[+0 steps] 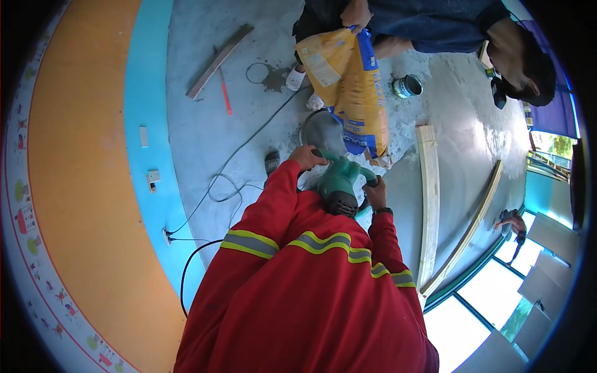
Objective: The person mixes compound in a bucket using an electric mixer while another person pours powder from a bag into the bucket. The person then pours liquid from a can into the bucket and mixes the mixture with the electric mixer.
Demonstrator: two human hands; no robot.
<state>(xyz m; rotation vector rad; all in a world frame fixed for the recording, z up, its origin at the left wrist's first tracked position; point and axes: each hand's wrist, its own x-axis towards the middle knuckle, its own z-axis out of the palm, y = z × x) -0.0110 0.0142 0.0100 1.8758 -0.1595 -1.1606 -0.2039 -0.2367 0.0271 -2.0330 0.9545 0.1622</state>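
A green paddle mixer [339,183] stands in front of my body, with its black vented motor end nearest me. My left hand [305,156] is closed around its left handle, and my right hand [376,191], with a dark band at the wrist, grips the right handle. Just beyond the mixer is a round bucket [321,132] with grey material in it; the mixer's lower end is hidden. A yellow and blue bag [357,87] is tipped, its lower end at the bucket's right side. A co-worker's hand [356,13] holds the bag's top.
Cables run over the grey floor [205,137] to a wall socket [166,236] on the left. Wooden boards [428,199] lie at right, another plank [219,62] at upper left. A tin [407,86] stands near the co-worker. Another person [513,225] is far right.
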